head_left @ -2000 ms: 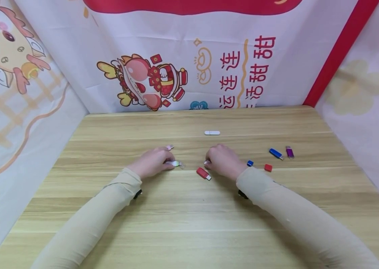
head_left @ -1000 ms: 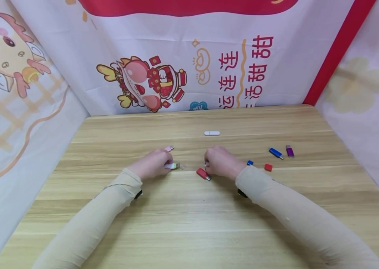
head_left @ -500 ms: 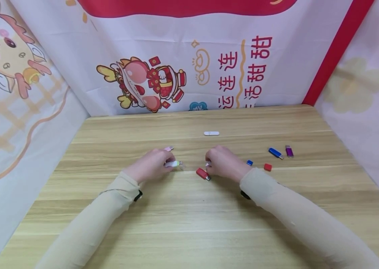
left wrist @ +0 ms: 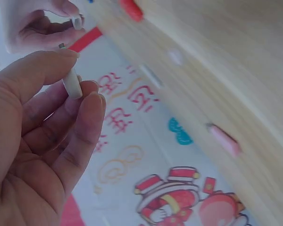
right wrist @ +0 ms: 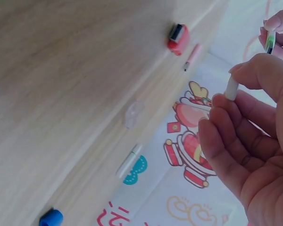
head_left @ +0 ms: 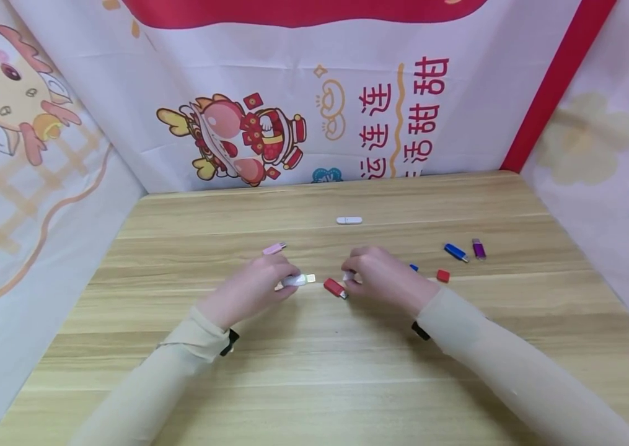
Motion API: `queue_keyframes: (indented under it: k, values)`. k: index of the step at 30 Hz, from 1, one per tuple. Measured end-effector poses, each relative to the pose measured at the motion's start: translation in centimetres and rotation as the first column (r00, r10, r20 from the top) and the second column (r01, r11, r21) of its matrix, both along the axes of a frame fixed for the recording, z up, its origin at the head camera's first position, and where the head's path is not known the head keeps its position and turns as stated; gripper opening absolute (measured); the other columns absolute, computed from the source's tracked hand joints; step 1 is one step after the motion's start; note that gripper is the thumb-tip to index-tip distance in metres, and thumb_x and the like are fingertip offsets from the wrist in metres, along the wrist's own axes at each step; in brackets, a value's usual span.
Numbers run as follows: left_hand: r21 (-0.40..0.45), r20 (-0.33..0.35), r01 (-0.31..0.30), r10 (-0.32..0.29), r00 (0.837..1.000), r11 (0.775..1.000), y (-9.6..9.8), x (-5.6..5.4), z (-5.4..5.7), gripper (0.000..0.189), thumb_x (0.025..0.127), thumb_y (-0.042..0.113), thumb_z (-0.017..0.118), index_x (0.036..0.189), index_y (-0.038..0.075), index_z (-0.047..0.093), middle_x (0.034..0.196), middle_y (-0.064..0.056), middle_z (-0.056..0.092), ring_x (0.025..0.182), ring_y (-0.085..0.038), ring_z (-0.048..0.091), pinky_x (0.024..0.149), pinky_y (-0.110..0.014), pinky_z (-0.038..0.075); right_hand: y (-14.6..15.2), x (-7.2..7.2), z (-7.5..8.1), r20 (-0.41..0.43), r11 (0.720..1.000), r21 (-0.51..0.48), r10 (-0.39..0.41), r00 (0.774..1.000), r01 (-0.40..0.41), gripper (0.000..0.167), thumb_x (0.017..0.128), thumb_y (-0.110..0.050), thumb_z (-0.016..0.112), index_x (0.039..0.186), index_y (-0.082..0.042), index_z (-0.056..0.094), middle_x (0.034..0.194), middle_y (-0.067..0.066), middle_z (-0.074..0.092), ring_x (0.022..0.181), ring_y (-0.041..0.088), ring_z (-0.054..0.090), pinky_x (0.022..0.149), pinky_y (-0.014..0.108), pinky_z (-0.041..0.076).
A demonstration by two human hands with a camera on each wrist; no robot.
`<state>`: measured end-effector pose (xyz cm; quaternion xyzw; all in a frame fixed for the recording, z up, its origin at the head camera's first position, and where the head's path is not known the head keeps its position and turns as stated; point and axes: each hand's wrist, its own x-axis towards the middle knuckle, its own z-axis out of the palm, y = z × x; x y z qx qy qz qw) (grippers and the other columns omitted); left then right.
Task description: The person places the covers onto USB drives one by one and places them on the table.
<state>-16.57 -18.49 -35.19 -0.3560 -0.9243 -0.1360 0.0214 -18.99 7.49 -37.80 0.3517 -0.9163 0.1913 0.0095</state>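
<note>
My left hand (head_left: 250,291) pinches a white USB stick (head_left: 294,281) between thumb and fingers, its bare metal plug pointing right. In the left wrist view, the stick's rounded white end (left wrist: 73,87) shows between the fingertips. My right hand (head_left: 389,280) pinches a small white cap (right wrist: 232,88) by its sides. The plug and the cap are apart, facing each other across a short gap. A red USB stick (head_left: 335,287) lies on the table below that gap, its plug uncovered. Beyond my left hand lies a pink USB stick (head_left: 274,248).
A white capped stick (head_left: 349,220) lies farther back on the wooden table (head_left: 314,371). To the right are a blue stick (head_left: 455,252), a purple stick (head_left: 478,249), a red cap (head_left: 443,275) and a partly hidden blue cap (head_left: 414,267). A translucent cap (right wrist: 133,114) shows in the wrist views.
Both hands have shifted a little nearer the body, still holding the white stick and the cap. More of the pink stick shows now, while the right hand covers more of the blue cap.
</note>
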Motion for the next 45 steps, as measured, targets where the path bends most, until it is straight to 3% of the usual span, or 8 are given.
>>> queue_keyframes:
  k: [2,7,14,24,33,45]
  values:
    - [0.001,-0.031,0.016,-0.016,0.999,1.000,0.3,0.8,0.4,0.024,0.082,0.014,0.082,0.104,0.006,0.075,0.093,-0.002,0.070,0.079,-0.012,0.064,0.076,-0.025,0.057,0.4,0.5,0.2,-0.026,1.000,-0.013,0.019,0.999,-0.020,0.018,0.086,-0.012,0.076,0.104,-0.007,0.077,0.093,0.001,0.069,0.076,0.010,0.061,0.071,0.018,0.054]
    - [0.022,-0.106,0.065,-0.062,0.992,0.998,1.0,2.2,0.9,0.025,0.081,0.014,0.084,0.103,0.006,0.075,0.092,-0.002,0.070,0.078,-0.010,0.064,0.073,-0.023,0.056,1.2,1.7,1.0,-0.079,0.996,-0.033,0.075,0.994,-0.078,0.018,0.084,-0.010,0.079,0.101,-0.007,0.078,0.092,0.001,0.069,0.076,0.013,0.062,0.070,0.018,0.054]
    - [0.047,-0.136,0.111,-0.103,0.985,0.993,1.7,3.6,1.1,0.022,0.081,0.013,0.083,0.101,0.006,0.075,0.091,-0.001,0.069,0.078,-0.010,0.063,0.072,-0.023,0.057,2.3,3.3,1.8,-0.147,0.989,-0.010,0.147,0.978,-0.150,0.021,0.080,-0.013,0.084,0.100,-0.008,0.078,0.092,0.001,0.069,0.078,0.010,0.063,0.072,0.018,0.055]
    - [0.022,-0.165,0.140,-0.135,0.977,0.990,2.7,4.9,1.1,0.024,0.081,0.015,0.084,0.102,0.006,0.075,0.087,0.000,0.066,0.075,-0.009,0.057,0.069,-0.020,0.055,3.2,5.0,2.4,-0.161,0.982,-0.025,0.179,0.971,-0.185,0.020,0.083,-0.014,0.082,0.101,-0.007,0.077,0.088,0.000,0.064,0.073,0.007,0.056,0.069,0.015,0.053]
    - [0.020,-0.164,0.178,-0.172,0.971,0.984,3.7,5.5,1.3,0.021,0.083,0.015,0.082,0.100,0.007,0.074,0.089,0.001,0.067,0.078,-0.010,0.059,0.071,-0.020,0.055,4.2,6.0,2.8,-0.210,0.984,-0.035,0.165,0.964,-0.176,0.023,0.079,-0.013,0.085,0.100,-0.007,0.077,0.092,0.003,0.068,0.080,0.012,0.065,0.074,0.021,0.056]
    - [-0.010,-0.177,0.188,-0.187,0.966,0.982,4.9,6.2,1.6,0.024,0.082,0.018,0.083,0.102,0.008,0.075,0.091,0.000,0.069,0.080,-0.011,0.061,0.072,-0.021,0.055,6.0,7.1,3.2,-0.258,0.978,-0.070,0.172,0.951,-0.196,0.023,0.080,-0.014,0.084,0.100,-0.006,0.077,0.093,0.002,0.068,0.081,0.012,0.064,0.074,0.022,0.056]
